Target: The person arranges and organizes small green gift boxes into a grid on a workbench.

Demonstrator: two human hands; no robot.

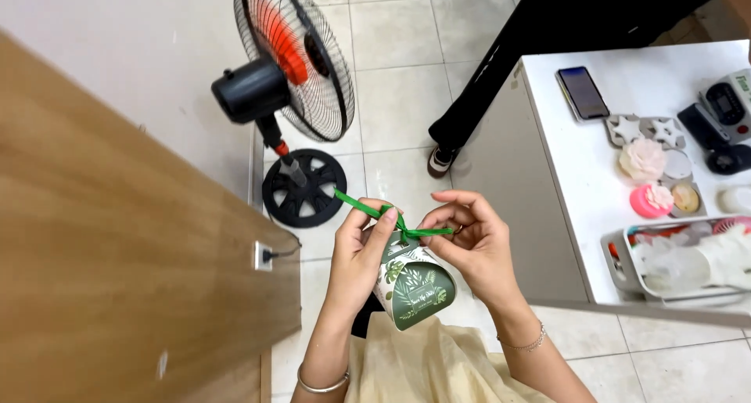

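A small white and green gift box (412, 287) with a leaf pattern hangs between my hands above my lap. A green ribbon (361, 207) is tied at its top, one end sticking out to the upper left. My left hand (361, 250) pinches the ribbon at the knot and rests against the box's left side. My right hand (469, 242) pinches the ribbon's other end just right of the knot. Both wrists carry bracelets.
A black standing fan (291, 66) with orange blades stands on the tiled floor ahead. A wooden panel (109, 254) fills the left. A white table (571, 176) at right holds a phone (583, 92), flower-shaped soaps, moulds and a tray. Another person's dark leg (485, 82) stands beyond.
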